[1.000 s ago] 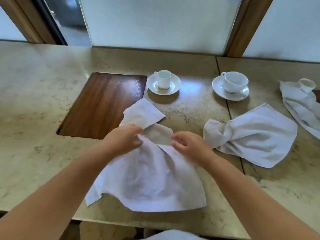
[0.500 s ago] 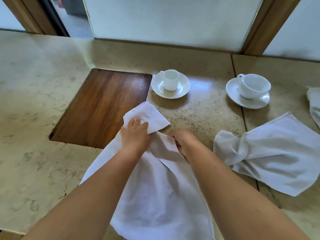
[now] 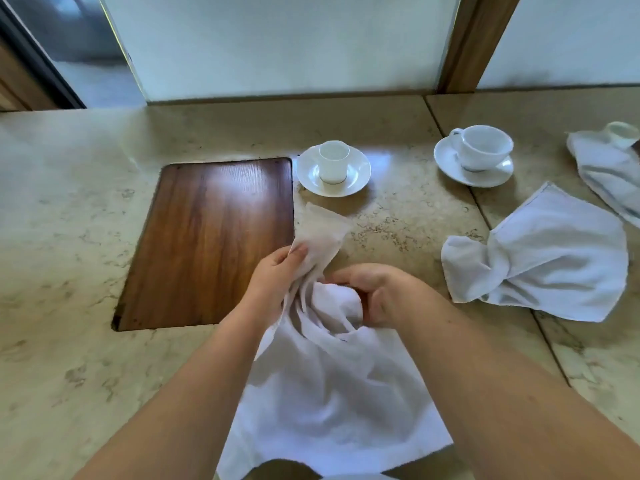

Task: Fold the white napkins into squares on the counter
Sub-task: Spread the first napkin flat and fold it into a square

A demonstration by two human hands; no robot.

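Observation:
A crumpled white napkin (image 3: 325,386) lies in front of me on the beige stone counter (image 3: 69,237), its near edge hanging over the counter's front. My left hand (image 3: 277,282) pinches the napkin's far part, and the corner sticks up past my fingers. My right hand (image 3: 377,292) grips a bunched fold of the same napkin just to the right. A second rumpled white napkin (image 3: 540,261) lies to the right. A third napkin (image 3: 606,171) lies at the far right edge.
A wooden board (image 3: 211,237) is set into the counter left of my hands. A small cup on a saucer (image 3: 333,167) stands behind the napkin, a larger cup on a saucer (image 3: 479,155) further right. Another small cup (image 3: 623,133) sits on the third napkin. A wall runs behind.
The napkin was pulled together into a bunch and its far part lifted off the counter. My left hand went from pressing flat to pinching the cloth. My right hand now grips a fold.

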